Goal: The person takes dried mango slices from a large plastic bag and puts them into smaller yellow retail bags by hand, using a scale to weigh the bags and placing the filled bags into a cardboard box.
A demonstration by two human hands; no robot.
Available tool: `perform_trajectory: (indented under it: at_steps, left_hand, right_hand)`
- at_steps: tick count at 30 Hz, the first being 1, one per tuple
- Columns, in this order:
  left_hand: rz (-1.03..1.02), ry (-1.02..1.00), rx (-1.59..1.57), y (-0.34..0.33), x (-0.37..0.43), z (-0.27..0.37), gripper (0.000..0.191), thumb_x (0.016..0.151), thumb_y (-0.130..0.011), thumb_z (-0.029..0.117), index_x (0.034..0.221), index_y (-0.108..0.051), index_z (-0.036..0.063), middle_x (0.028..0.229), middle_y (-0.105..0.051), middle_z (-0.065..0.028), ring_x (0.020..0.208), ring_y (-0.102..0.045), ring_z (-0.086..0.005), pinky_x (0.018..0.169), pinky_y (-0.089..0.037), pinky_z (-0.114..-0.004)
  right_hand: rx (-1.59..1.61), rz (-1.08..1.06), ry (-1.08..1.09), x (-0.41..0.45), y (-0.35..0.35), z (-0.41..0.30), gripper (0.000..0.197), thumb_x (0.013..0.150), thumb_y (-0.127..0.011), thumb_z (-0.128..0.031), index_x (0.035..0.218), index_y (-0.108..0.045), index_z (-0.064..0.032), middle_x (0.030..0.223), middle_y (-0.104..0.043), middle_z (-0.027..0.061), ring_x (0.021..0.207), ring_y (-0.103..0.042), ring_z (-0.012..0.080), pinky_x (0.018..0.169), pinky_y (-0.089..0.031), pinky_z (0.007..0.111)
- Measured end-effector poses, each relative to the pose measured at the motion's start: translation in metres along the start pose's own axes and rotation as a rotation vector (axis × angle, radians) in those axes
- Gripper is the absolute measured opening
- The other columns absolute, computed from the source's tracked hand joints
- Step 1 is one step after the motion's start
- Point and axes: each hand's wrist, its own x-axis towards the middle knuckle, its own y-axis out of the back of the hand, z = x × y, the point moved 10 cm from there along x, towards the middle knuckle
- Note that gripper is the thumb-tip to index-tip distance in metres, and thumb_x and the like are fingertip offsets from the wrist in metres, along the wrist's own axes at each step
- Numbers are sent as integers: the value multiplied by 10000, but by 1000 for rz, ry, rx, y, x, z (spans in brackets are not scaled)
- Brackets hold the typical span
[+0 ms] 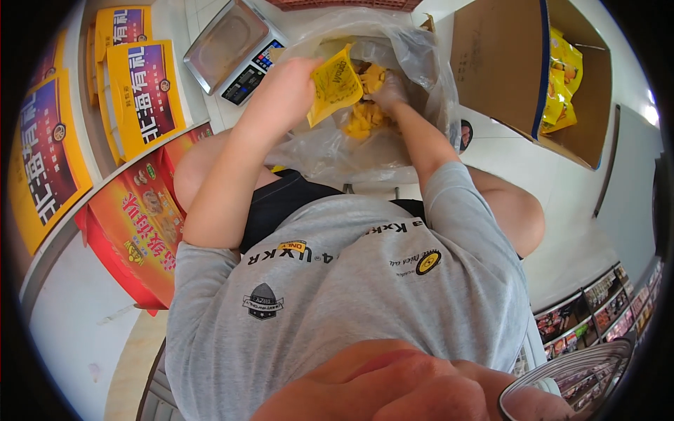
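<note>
My left hand grips a yellow plastic pouch by its near-left side, above a large clear plastic bag. Inside that bag lies a heap of yellow dried fruit pieces, which look like mango. My right hand, in a thin clear glove, reaches into the bag just right of the pouch. Its fingers close around some of the pieces, though the fingertips are partly hidden. The bag's rim stands loosely open around both hands.
A digital scale with a steel pan stands at the upper left. An open cardboard box at right holds filled yellow pouches. Yellow gift boxes and a red carton line the left. A red crate sits beyond the bag.
</note>
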Motion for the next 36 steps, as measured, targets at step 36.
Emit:
perform_trajectory:
  at_steps: [36]
  left_hand:
    - [-57,-69,92,-20,-22,29,415,917,-481,51,1274,-692,68,1113,-715,-244,1053,-682,-404,930,-540,-467]
  right_hand:
    - [-773,-448,393,-172,-37,36,515,977,-517,-42,1486,-444,-58,1285,-670,227,1178,-670,353,967,-549,440]
